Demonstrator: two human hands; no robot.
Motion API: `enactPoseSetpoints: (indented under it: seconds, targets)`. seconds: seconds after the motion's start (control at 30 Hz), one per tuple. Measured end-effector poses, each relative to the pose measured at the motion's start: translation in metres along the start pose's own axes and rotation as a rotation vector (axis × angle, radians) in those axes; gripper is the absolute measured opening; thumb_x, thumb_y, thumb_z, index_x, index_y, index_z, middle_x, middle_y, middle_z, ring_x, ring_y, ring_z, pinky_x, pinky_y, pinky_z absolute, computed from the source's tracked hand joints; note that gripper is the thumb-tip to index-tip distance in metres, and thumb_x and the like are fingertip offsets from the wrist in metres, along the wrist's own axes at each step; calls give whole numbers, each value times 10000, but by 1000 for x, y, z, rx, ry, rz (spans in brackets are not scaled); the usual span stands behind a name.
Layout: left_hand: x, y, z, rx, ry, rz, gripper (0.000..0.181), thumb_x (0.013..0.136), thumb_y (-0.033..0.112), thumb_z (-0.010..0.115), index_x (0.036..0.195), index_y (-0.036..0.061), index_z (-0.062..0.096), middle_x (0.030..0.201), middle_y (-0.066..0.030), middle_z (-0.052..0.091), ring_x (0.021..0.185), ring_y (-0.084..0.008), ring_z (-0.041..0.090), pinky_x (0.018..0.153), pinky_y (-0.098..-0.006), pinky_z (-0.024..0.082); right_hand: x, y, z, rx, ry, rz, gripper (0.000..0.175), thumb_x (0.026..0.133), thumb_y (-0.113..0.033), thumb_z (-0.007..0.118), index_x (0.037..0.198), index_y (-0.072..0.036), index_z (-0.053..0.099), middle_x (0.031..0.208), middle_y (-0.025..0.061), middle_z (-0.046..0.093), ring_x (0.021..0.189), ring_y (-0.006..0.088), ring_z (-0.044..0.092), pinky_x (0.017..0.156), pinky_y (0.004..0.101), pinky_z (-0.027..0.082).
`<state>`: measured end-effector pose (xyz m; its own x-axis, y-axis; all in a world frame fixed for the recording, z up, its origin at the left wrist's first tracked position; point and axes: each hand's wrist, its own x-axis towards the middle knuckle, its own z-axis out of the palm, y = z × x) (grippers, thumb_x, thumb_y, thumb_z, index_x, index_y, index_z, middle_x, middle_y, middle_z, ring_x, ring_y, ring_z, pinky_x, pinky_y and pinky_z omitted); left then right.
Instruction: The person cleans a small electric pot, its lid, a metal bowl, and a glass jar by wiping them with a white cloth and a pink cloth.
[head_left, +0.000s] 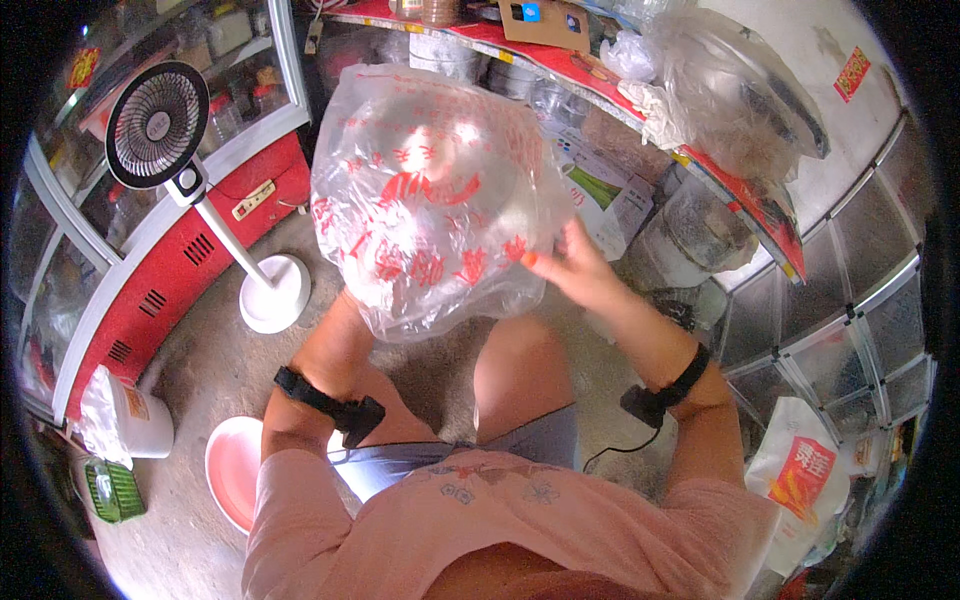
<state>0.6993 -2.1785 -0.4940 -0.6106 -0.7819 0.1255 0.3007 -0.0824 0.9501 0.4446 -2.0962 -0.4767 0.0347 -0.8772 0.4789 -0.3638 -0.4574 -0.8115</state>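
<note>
A large clear plastic bag (435, 202) with red printed writing is spread out in front of me, above my knees. It looks puffed out and crinkled, and light glares off its film. My right hand (574, 262) grips the bag's right side, thumb on the near face and the other fingers partly behind the film. At the lower left, my left forearm (322, 345) runs up to the bag. The film and glare hide my left hand, so its fingers cannot be made out, nor whether it is inside or behind the bag.
A white pedestal fan (276, 292) stands left, before a red-based glass display case (187, 247). A pink basin (234, 472), white bucket (146, 424) and green basket (112, 491) sit on the floor. Ahead curves a red-topped counter (555, 56); a printed white bag (799, 480) lies right.
</note>
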Motion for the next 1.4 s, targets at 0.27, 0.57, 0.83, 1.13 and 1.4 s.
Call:
enactPoseSetpoints:
  seconds: [0.27,0.57,0.83,1.13,1.4]
  targets:
    - [-5,-5,16,382,-156,177,479,958,329,378,1348,53,356,1346,-142,423,1213,-307,443,1000,-508,383,-3,-2,12,-109,-182,113,370,758,-149,698,1097,-67,577,1092,119,608,1013,239,583,881,349,446]
    - [4,-15,21,809,-13,408,520,834,330,645,1256,64,499,1194,-98,566,1111,-245,521,973,-373,412,-6,33,6,-166,28,-11,363,760,-89,679,1098,-38,557,974,106,628,900,229,599,811,362,474]
    - [36,-22,2,400,188,282,505,803,323,683,1163,-2,541,1120,-129,582,938,-222,589,857,-362,469,-22,56,-8,7,101,130,324,760,-85,683,1056,-16,574,945,81,642,864,191,603,773,329,479]
    - [50,17,12,-380,510,303,229,898,73,469,1099,15,563,1003,-106,624,876,-226,614,760,-366,509,-26,44,-23,6,33,347,202,766,-33,642,963,-5,606,840,52,650,764,150,619,701,302,493]
    - [51,23,-6,-715,473,99,264,962,114,395,1211,67,468,1156,-106,565,1043,-255,561,928,-430,468,-31,51,-36,13,-10,332,193,765,-7,635,957,-2,617,869,49,655,775,139,613,712,300,495]
